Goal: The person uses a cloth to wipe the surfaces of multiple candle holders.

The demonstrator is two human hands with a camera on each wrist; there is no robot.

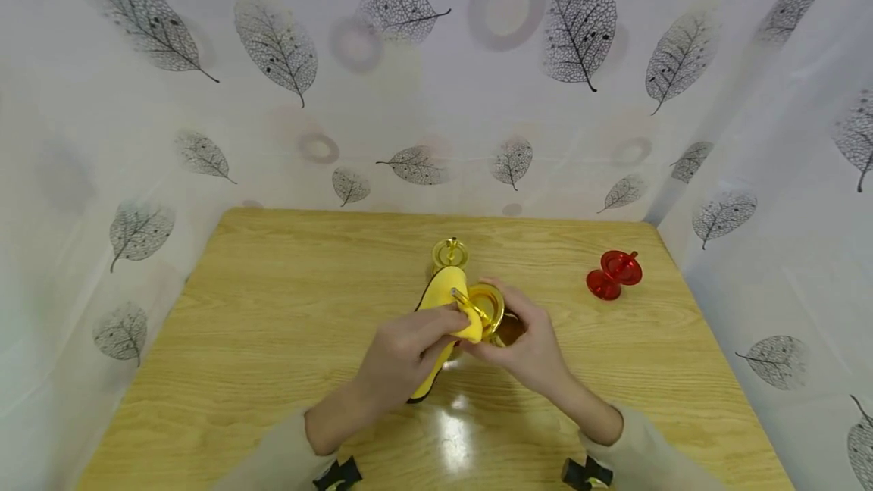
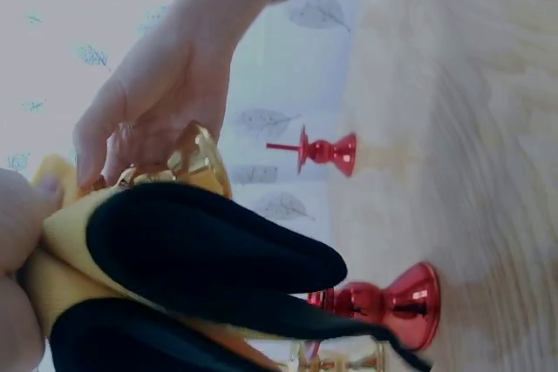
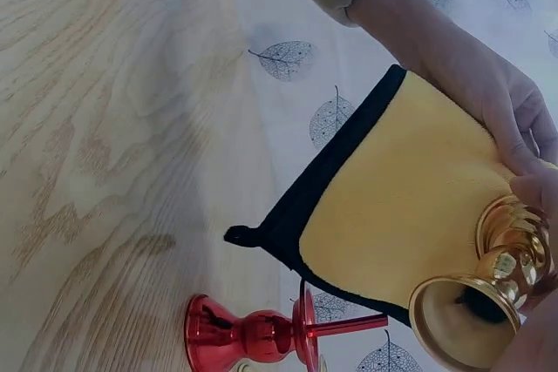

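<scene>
My right hand [image 1: 535, 347] grips a shiny gold candle holder [image 1: 496, 308], tipped so its dish and spike lean toward my left hand [image 1: 409, 347]. My left fingers pinch a yellow cloth [image 1: 446, 283] with dark edging, a fold of it against the dish and the spike. The rest of the cloth hangs down below that hand, its dark underside facing the left wrist view. In the right wrist view, the holder's flared, hollow base [image 3: 466, 324] points toward the camera, in front of the cloth.
Another gold candle holder [image 1: 450, 252] stands on the wood-grain table [image 1: 286, 279] just beyond the cloth. A red candle holder [image 1: 614, 275] stands at the far right. A second red one [image 2: 392, 302] is nearer, mostly hidden from above. Leaf-print sheeting [image 1: 423, 97] surrounds the table.
</scene>
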